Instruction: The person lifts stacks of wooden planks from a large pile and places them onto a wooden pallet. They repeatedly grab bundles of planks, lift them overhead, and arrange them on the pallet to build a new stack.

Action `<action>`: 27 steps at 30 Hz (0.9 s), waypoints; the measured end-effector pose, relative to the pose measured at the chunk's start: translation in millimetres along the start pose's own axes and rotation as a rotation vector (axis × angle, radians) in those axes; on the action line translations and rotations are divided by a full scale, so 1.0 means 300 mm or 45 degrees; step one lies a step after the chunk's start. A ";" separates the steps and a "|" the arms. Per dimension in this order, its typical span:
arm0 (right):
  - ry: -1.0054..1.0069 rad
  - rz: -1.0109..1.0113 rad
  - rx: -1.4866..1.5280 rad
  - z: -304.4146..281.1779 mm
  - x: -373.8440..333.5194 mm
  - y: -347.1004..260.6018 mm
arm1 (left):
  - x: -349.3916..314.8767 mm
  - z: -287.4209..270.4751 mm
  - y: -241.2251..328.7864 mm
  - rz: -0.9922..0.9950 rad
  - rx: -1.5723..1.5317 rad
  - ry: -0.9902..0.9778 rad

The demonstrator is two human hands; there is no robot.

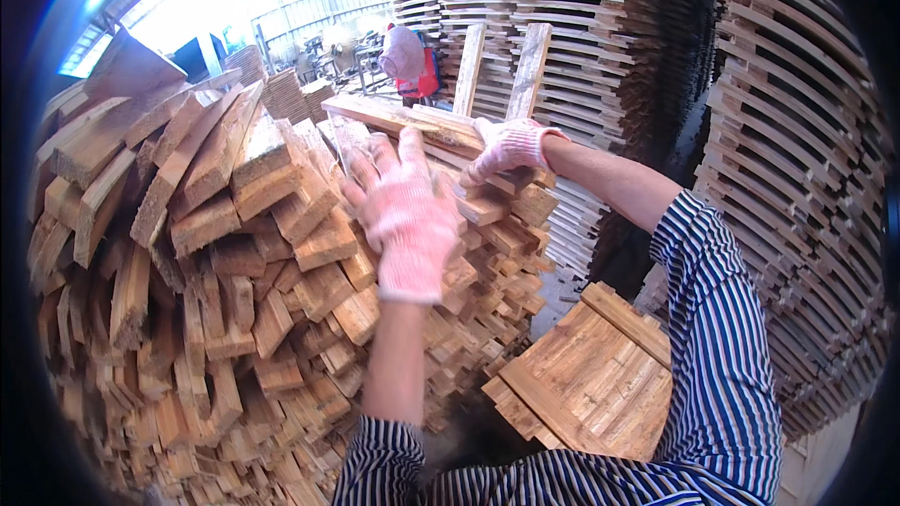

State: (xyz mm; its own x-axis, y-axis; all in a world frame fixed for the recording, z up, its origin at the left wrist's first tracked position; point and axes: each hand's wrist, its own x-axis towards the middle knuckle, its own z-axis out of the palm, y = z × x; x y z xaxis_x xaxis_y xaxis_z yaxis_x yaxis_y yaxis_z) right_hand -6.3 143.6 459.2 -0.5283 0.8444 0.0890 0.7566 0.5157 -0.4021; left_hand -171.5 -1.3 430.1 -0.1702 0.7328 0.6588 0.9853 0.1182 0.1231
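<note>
A big heap of rough wooden planks fills the left and middle, cut ends toward me. My left hand, in a pink knit glove, lies over the heap with its fingers stretched out and spread. Beyond it, a long plank lies across the top of the pile. At the near right end of that plank is my right hand, in a matching glove, its fingers curled around the wood. The palm side of both hands is hidden.
Low at right sits a slatted wooden panel. Tall stacks of slatted wood rise behind, with another stack along the right. Two upright boards stand beyond my right hand. Farther back is a person in a pale head covering.
</note>
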 end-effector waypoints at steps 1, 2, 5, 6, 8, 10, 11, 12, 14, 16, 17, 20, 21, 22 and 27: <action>0.071 0.030 -0.029 0.025 -0.003 -0.006 | 0.036 -0.006 0.005 -0.102 0.154 -0.169; -0.005 0.038 0.050 0.020 0.019 0.019 | 0.048 -0.012 0.008 -0.130 0.167 -0.246; -0.159 0.075 0.342 -0.022 0.021 0.133 | 0.077 0.024 0.025 -0.156 0.109 -0.260; -0.185 0.024 0.496 -0.032 0.009 0.134 | 0.106 0.044 -0.009 -0.225 0.127 -0.303; -0.301 0.119 0.910 -0.029 0.033 0.164 | 0.147 0.017 -0.077 -0.224 0.177 -0.365; -0.308 0.139 1.190 -0.074 -0.113 0.172 | 0.182 0.059 -0.057 -0.213 0.105 -0.417; -0.312 0.135 1.303 -0.072 -0.158 0.106 | 0.170 -0.019 -0.088 -0.315 -0.016 -0.508; -0.314 0.140 1.392 -0.040 -0.199 0.114 | 0.159 -0.066 -0.071 -0.383 -0.190 -0.615; -0.338 0.146 1.520 0.025 -0.326 0.127 | 0.041 -0.102 0.003 -0.388 -0.766 -0.555; -0.327 0.210 1.563 0.064 -0.569 0.170 | -0.167 -0.094 0.155 -0.145 -1.671 -0.364; -0.280 0.261 1.567 0.068 -0.704 0.194 | -0.280 -0.042 0.261 -0.081 -1.818 -0.382; -0.343 0.224 1.846 0.204 -0.962 0.073 | -0.642 -0.017 0.318 0.085 -1.925 -0.287; -0.230 0.194 1.579 0.293 -1.039 0.094 | -0.741 0.052 0.268 0.224 -1.880 -0.295; -0.102 0.213 1.324 0.379 -1.117 0.127 | -0.812 0.112 0.244 0.304 -1.892 -0.336; 0.066 0.415 1.018 0.710 -1.460 0.221 | -0.752 0.304 0.306 -0.564 -2.628 -1.034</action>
State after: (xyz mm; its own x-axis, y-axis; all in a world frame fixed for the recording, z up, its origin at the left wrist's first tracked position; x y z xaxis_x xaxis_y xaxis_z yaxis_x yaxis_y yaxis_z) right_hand 193.4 -222.9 199.5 -0.2993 0.9480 -0.1084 0.3586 0.0065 -0.9335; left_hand -41.4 -94.5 225.2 0.2633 0.9592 0.1034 -0.5442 0.0591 0.8369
